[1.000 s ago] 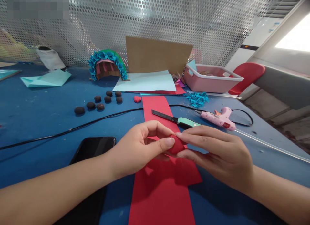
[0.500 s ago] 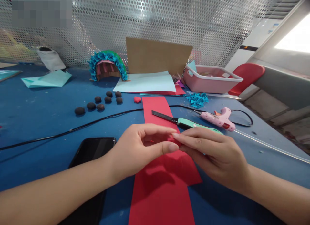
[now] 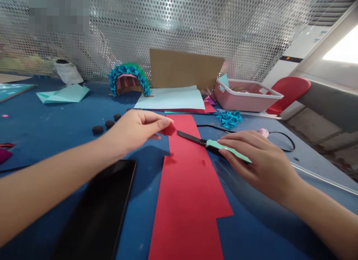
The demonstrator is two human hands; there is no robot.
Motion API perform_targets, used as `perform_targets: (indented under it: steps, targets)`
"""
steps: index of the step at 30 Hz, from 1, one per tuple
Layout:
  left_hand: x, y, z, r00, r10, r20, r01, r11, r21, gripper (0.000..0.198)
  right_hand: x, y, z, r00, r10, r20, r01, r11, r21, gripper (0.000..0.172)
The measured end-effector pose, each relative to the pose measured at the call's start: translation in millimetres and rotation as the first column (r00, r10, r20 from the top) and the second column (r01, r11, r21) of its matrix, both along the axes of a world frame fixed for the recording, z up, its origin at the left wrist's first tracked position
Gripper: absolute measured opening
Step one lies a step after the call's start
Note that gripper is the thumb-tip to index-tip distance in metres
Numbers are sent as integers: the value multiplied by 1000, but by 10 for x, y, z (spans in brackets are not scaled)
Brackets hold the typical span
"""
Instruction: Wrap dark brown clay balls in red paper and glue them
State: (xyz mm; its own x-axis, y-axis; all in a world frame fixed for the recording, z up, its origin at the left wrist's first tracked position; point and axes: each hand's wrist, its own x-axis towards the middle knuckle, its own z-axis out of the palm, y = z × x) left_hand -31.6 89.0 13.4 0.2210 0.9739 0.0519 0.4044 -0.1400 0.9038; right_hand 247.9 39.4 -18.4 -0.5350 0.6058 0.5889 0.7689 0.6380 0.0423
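Observation:
My left hand (image 3: 137, 131) pinches a small folded piece of red paper (image 3: 169, 129) between thumb and fingers, above the far part of the red paper sheets (image 3: 192, 189). These overlap in a long strip running toward me. My right hand (image 3: 260, 165) has its thumb and fingers around the green handle of a box cutter (image 3: 214, 145). The blade is out and points left over the red paper, its tip close to the folded piece. Left of the paper lies a black phone (image 3: 97, 207), partly under my left forearm.
Dark round balls (image 3: 97, 130) lie beyond my left hand, which hides some. A blue-fringed arch (image 3: 129, 78), pale blue paper (image 3: 173, 97), cardboard (image 3: 186, 69), crumpled blue paper bits (image 3: 229, 119) and a pink basket (image 3: 248, 99) stand farther back. My right hand mostly covers a pink glue gun (image 3: 263, 132).
My hands have moved apart. The left went left and away from me with the small red piece; the right let go of it and closed around the box cutter handle.

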Motion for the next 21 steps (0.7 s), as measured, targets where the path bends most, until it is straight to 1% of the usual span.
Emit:
perform_targets:
  steps: [1, 2, 3, 4, 6, 8, 11, 14, 16, 19, 21]
  targets:
    - [-66, 121, 31, 984, 10, -179, 5, 997, 83, 22, 30, 9, 0, 1000, -17, 24, 17, 1000, 5, 17]
    - [-127, 245, 52, 940, 54, -337, 10, 982, 188, 24, 57, 14, -2, 998, -36, 55, 36, 999, 1, 18]
    - [-179, 367, 62, 877, 120, -465, 21, 957, 288, 25, 82, 16, -6, 995, -56, 88, 57, 998, -11, 21]
    - [-221, 484, 61, 796, 166, -582, 67, 932, 357, 28, 106, 16, -11, 990, -74, 123, 78, 996, -32, 24]
    - [-263, 691, 33, 740, 193, -644, 98, 916, 388, 29, 154, 17, -22, 979, -95, 180, 110, 991, -76, 28]
    - [-251, 853, -10, 702, 187, -687, 136, 912, 387, 29, 204, 27, -34, 970, -103, 221, 129, 986, -107, 31]
    - [-183, 996, -37, 663, 177, -727, 199, 895, 399, 31, 275, 59, -54, 963, -110, 248, 143, 982, -121, 28]
    - [-127, 1010, 26, 654, 193, -732, 232, 869, 436, 35, 320, 91, -75, 957, -130, 258, 165, 979, -118, 25]
    - [-101, 943, 98, 657, 209, -724, 221, 865, 450, 37, 329, 101, -85, 953, -137, 271, 175, 977, -123, 24]
    - [-29, 729, 184, 672, 178, -719, 205, 888, 411, 37, 321, 95, -83, 948, -136, 287, 176, 977, -119, 23]
    - [55, 527, 201, 679, 90, -729, 231, 916, 328, 37, 313, 80, -72, 941, -145, 307, 183, 978, -97, 23]
